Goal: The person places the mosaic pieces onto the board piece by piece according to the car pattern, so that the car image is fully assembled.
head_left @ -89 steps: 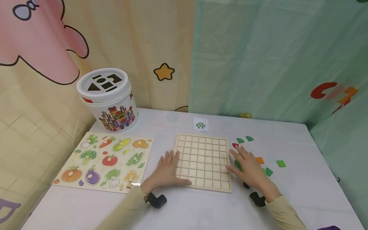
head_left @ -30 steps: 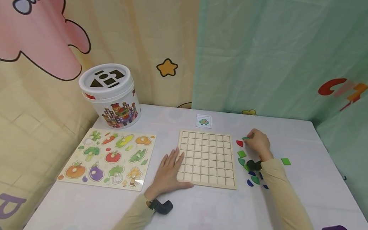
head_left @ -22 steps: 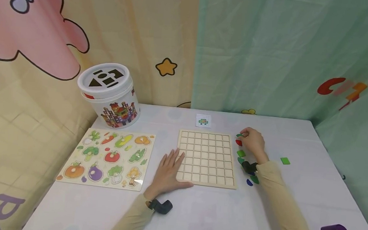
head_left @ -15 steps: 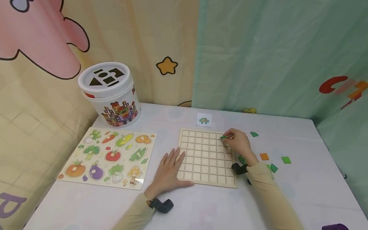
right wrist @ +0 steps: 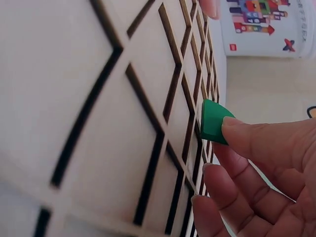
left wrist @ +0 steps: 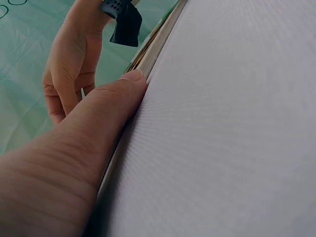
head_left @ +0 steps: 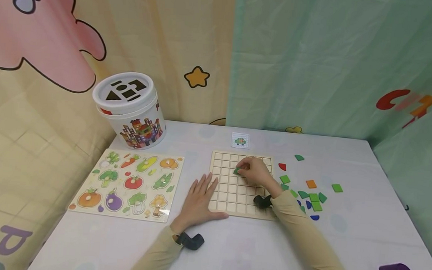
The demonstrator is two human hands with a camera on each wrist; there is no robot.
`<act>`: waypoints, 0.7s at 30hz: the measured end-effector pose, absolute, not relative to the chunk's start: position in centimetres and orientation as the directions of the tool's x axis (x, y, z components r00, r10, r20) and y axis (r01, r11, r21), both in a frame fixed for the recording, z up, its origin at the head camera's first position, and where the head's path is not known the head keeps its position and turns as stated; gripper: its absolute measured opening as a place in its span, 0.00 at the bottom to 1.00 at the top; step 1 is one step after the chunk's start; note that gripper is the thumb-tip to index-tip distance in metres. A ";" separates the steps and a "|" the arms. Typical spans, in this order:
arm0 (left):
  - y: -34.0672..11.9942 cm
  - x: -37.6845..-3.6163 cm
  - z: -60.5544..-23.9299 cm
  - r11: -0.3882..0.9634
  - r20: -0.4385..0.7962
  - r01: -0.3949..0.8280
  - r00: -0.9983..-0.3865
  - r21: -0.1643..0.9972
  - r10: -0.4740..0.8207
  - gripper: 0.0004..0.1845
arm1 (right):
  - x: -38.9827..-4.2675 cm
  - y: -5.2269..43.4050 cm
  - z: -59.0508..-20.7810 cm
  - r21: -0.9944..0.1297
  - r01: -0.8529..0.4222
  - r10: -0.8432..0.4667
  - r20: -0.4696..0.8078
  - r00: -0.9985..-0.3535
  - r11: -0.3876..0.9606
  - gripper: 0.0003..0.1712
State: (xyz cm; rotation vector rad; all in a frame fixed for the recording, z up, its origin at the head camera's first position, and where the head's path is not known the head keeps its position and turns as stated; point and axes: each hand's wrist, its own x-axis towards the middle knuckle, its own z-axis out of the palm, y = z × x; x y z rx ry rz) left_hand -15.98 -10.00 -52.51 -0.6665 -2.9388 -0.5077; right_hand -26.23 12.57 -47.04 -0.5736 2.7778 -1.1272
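Right hand [head_left: 255,173] now over grid board [head_left: 230,194], loose tiles [head_left: 311,196] beside

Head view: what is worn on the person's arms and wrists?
Both arms wear long pale-yellow sleeves. A small black device sits at the left wrist and another at the right wrist. Both hands, left hand and right hand, are bare.

No readable text shows on the bucket [head_left: 131,112] or elsewhere.

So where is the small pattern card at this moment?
In the head view, the pattern card lies flat on the white table, just beyond the far edge of the wooden grid board, to the right of the white bucket.
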 end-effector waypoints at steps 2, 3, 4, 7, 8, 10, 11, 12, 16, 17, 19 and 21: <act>-10.0 -16.0 -52.5 0.850 0.152 0.431 -0.902 0.302 0.404 0.62 | -26.2 12.1 -47.0 -0.686 -0.304 -0.375 0.048 -0.926 0.661 0.02; -10.0 -16.0 -52.5 0.851 0.151 0.431 -0.903 0.301 0.403 0.62 | -26.2 12.0 -47.0 -0.682 -0.304 -0.376 0.046 -0.926 0.665 0.02; -10.0 -16.0 -52.5 0.852 0.147 0.429 -0.903 0.300 0.403 0.62 | -26.3 11.8 -47.0 -0.680 -0.302 -0.374 0.044 -0.926 0.668 0.03; -10.0 -15.9 -52.5 0.854 0.137 0.425 -0.905 0.300 0.402 0.62 | -26.3 11.6 -46.9 -0.674 -0.302 -0.378 0.036 -0.925 0.675 0.03; -10.0 -15.9 -52.5 0.854 0.137 0.424 -0.905 0.301 0.402 0.62 | -26.4 11.5 -46.9 -0.672 -0.304 -0.382 0.035 -0.924 0.675 0.03; -10.0 -15.9 -52.5 0.855 0.138 0.425 -0.905 0.298 0.401 0.62 | -26.6 11.5 -47.0 -0.670 -0.304 -0.386 0.028 -0.922 0.678 0.03; -10.0 -15.9 -52.5 0.854 0.140 0.426 -0.905 0.298 0.402 0.62 | -26.7 11.5 -47.0 -0.670 -0.304 -0.390 0.024 -0.921 0.677 0.03; -10.0 -15.9 -52.5 0.854 0.143 0.427 -0.904 0.298 0.402 0.62 | -26.7 11.6 -47.1 -0.672 -0.301 -0.392 0.017 -0.920 0.677 0.02; -10.0 -16.0 -52.5 0.856 0.143 0.427 -0.904 0.291 0.402 0.62 | -27.0 11.7 -47.2 -0.668 -0.296 -0.398 0.000 -0.918 0.683 0.02; -10.0 -16.0 -52.5 0.857 0.139 0.425 -0.905 0.290 0.402 0.62 | -27.0 11.7 -47.2 -0.665 -0.295 -0.397 -0.003 -0.918 0.686 0.02; -10.0 -16.0 -52.5 0.859 0.135 0.424 -0.906 0.288 0.401 0.62 | -27.1 11.7 -47.2 -0.659 -0.289 -0.393 -0.011 -0.919 0.694 0.03; -10.0 -15.9 -52.4 0.859 0.132 0.422 -0.907 0.290 0.401 0.62 | -27.1 11.7 -47.2 -0.652 -0.276 -0.383 -0.023 -0.923 0.706 0.03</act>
